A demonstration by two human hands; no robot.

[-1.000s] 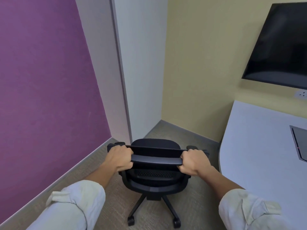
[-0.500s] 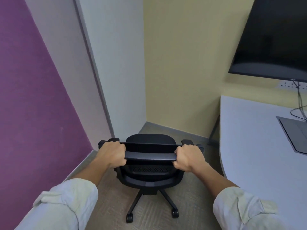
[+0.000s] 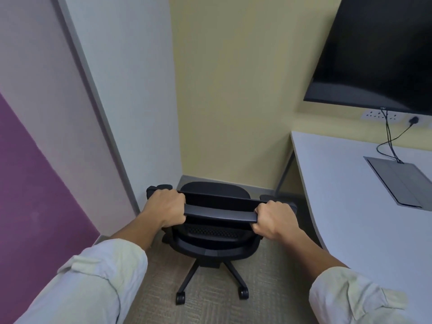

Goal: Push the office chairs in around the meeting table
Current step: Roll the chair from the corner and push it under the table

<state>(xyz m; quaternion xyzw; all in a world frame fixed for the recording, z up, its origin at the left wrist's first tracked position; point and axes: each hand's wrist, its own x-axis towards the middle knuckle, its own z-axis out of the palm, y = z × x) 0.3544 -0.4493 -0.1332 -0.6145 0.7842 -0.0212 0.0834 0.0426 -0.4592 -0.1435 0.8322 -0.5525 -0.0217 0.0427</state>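
Gripping the black mesh-backed office chair [image 3: 214, 232] by its top rail, left hand [image 3: 166, 210] and right hand [image 3: 275, 218] closed.

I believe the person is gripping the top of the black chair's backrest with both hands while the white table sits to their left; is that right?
Not quite: the table is on the person's right, not their left, as the head view shows. The rest holds: the left hand and right hand both grip the top of the black chair backrest.

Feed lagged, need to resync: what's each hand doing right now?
Left hand: closed on the office chair backrest top, left end.
Right hand: closed on the same backrest, right end.
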